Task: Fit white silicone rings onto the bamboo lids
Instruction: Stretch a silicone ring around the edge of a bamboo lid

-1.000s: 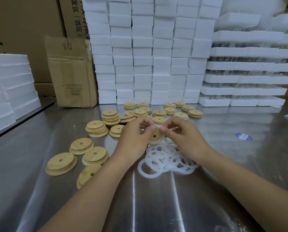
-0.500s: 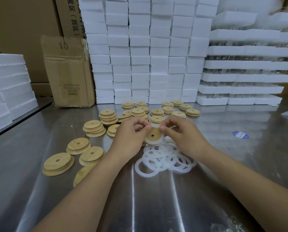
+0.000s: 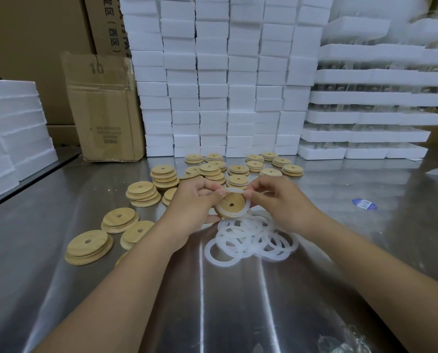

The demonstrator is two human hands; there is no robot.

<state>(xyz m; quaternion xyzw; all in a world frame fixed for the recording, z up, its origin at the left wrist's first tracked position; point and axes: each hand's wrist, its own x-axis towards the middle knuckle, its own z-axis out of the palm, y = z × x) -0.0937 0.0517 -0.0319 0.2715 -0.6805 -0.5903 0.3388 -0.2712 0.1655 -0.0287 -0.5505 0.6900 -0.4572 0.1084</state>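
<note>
- Reflective steel worktop (image 3: 238,314); both forearms cross its near part.
- Loose rings (image 3: 251,240): an overlapping heap on the worktop just below the hands.
- Left hand (image 3: 192,202) grips a tilted bamboo lid (image 3: 234,203) above the heap. Right hand (image 3: 281,202) pinches the white ring (image 3: 235,191) at the lid's upper edge.
- Spare lids (image 3: 88,247): flat and stacked, to the left and behind.
- Rear: foam blocks (image 3: 225,85) and a cardboard box (image 3: 105,110).

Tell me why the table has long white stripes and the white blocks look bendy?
Head view: the stripes are glare, light bouncing off the shiny metal table; the foam block stacks lean and curve near the edges because the wide-angle lens bends straight lines.
</note>
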